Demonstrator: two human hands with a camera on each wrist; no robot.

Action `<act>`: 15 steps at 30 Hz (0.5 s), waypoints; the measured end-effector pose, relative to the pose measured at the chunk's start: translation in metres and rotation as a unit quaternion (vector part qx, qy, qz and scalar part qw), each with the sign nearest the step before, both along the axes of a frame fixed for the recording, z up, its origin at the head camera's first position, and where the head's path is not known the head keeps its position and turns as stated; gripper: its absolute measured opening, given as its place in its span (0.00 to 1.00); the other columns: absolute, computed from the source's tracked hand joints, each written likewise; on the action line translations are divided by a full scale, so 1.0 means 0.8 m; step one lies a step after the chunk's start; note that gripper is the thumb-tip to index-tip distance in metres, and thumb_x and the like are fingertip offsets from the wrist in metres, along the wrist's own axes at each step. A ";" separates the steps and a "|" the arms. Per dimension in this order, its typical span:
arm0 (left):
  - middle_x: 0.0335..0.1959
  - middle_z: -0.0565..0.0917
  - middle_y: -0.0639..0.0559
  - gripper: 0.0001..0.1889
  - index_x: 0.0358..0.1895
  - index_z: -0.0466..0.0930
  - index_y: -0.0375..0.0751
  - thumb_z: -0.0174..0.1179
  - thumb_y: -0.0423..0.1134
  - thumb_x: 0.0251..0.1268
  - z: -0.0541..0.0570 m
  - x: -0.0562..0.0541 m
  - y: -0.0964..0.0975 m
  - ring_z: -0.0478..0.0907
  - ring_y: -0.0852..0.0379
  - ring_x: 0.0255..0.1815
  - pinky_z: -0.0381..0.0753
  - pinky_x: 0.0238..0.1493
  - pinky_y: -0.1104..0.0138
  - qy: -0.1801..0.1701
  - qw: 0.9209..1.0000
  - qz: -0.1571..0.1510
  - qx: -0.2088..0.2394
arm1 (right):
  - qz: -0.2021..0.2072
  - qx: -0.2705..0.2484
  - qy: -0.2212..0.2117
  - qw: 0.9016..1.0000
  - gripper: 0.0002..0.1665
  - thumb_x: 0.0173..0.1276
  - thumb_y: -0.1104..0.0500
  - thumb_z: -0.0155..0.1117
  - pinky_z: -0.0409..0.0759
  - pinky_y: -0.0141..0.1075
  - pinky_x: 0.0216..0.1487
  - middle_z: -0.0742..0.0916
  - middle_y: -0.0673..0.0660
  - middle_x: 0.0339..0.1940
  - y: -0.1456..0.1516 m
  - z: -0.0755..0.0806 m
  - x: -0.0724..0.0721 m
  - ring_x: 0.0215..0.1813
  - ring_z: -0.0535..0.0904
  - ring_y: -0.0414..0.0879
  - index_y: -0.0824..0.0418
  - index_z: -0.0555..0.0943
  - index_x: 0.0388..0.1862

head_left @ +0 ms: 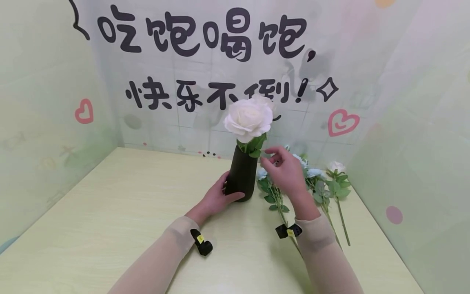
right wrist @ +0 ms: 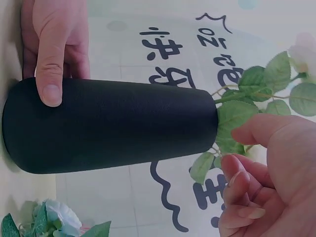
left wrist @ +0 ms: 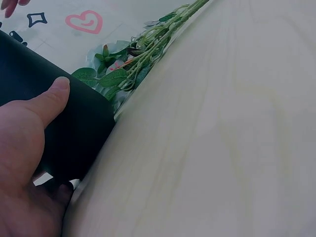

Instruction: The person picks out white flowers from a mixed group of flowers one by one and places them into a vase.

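Observation:
A black vase (head_left: 242, 173) stands on the table, tapering toward its mouth. My left hand (head_left: 216, 198) grips it low down, the thumb across the near side; the left wrist view shows this thumb on the dark wall too. White roses (head_left: 247, 118) rise from the mouth, one partly behind another, with green leaves (right wrist: 242, 103) just above the rim. Beside these leaves is my right hand (head_left: 284, 169), fingers loosely bent and a gap between thumb and forefinger. In the right wrist view its thumb tip overlaps a leaf; whether they touch I cannot tell.
Pale blue flowers (head_left: 315, 173) on long stems lie on the table to the right, partly under my right forearm. A single white rose (head_left: 335, 166) lies beyond them, near the right edge. A printed backdrop (head_left: 205, 134) closes off the back and sides.

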State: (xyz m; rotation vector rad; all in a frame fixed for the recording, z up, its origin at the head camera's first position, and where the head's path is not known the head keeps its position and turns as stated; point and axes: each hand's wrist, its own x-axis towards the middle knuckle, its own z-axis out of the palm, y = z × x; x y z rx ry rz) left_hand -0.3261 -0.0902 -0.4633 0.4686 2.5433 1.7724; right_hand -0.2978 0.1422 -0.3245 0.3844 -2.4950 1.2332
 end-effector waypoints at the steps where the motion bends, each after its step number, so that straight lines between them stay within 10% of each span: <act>1: 0.82 0.72 0.44 0.48 0.88 0.58 0.55 0.76 0.52 0.72 0.000 0.001 0.000 0.73 0.38 0.81 0.72 0.81 0.42 0.000 1.000 0.001 0.000 | 0.002 0.000 0.002 1.000 0.18 0.79 0.53 0.69 0.82 0.41 0.37 0.89 0.57 0.40 0.001 0.000 0.000 0.34 0.83 0.49 0.58 0.86 0.61; 15: 0.82 0.72 0.43 0.48 0.88 0.58 0.54 0.76 0.51 0.72 -0.001 -0.001 -0.001 0.72 0.37 0.81 0.72 0.81 0.42 -0.002 1.000 0.004 -0.004 | -0.074 0.024 0.052 0.996 0.17 0.81 0.52 0.67 0.79 0.31 0.36 0.91 0.62 0.43 0.064 0.028 0.007 0.40 0.82 0.50 0.60 0.88 0.59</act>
